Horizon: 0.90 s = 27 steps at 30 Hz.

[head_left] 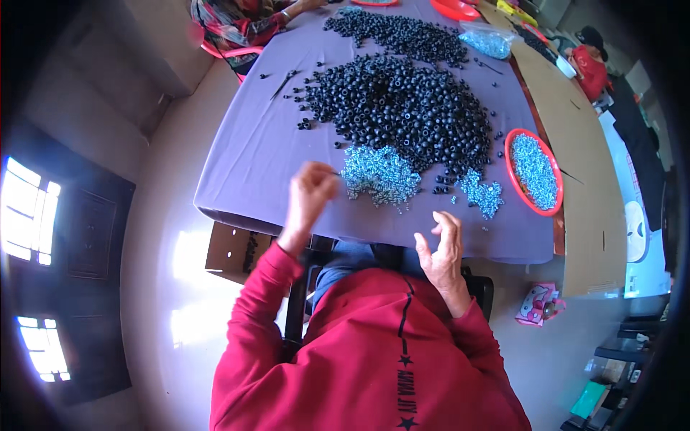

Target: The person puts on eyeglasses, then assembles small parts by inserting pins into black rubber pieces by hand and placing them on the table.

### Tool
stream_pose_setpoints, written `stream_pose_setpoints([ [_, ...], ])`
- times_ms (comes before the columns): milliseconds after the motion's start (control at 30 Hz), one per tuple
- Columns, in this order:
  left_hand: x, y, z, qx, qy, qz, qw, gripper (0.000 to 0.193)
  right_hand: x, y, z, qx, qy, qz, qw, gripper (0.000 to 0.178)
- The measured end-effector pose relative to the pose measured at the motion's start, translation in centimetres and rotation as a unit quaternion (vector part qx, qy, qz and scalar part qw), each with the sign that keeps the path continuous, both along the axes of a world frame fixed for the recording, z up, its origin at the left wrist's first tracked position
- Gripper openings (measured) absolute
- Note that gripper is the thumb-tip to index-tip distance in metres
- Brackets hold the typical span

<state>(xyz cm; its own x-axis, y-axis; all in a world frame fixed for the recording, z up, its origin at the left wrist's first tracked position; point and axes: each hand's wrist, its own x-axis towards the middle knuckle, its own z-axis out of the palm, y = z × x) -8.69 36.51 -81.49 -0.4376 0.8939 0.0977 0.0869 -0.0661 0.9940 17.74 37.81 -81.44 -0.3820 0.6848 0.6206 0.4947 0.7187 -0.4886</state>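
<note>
My left hand (310, 201) is raised at the near side of the table, fingers pinched together and slightly blurred. Whatever they hold, if anything, is too small to make out. Just right of it lies a pile of small shiny blue beads (381, 174). Over the table's front edge, my right hand (441, 253) has its thumb and fingers apart, with nothing visible between them. A smaller heap of blue beads (483, 194) lies beyond that hand. Behind both heaps spreads a large mound of black round beads (395, 108).
A red oval tray (509, 172) of blue beads sits at the right on the purple tablecloth (248, 154). Farther back are more black beads (402, 36) and a clear bag of blue beads (487, 43). Another person's arm (277, 25) rests at the far left; cardboard (591, 237) borders the right.
</note>
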Motion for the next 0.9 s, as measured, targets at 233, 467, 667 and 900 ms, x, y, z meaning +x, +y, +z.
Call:
stream_pose_setpoints([
  [233, -11.5, 3.0, -1.1, -0.055, 0.320, 0.138, 0.936, 0.014, -0.3, -0.6, -1.3, -0.029, -0.017, 0.011, 0.999, 0.037],
  [467, -11.4, 3.2, -2.4, -0.101, 0.444, 0.187, 0.870, 0.019, 0.4, 0.0, -1.5, 0.012, -0.020, 0.009, 1.000, 0.031],
  [667, -5.3, 6.7, -1.7, 0.020, 0.454, 0.090, 0.886, 0.014, 0.2, -0.2, -0.9, 0.035, -0.014, 0.029, 0.999, 0.019],
  [900, -3.9, 8.0, -2.8, 0.015, 0.443, 0.052, 0.895, 0.013, 1.5, 0.9, -0.6, 0.052, 0.009, -0.010, 0.999, 0.016],
])
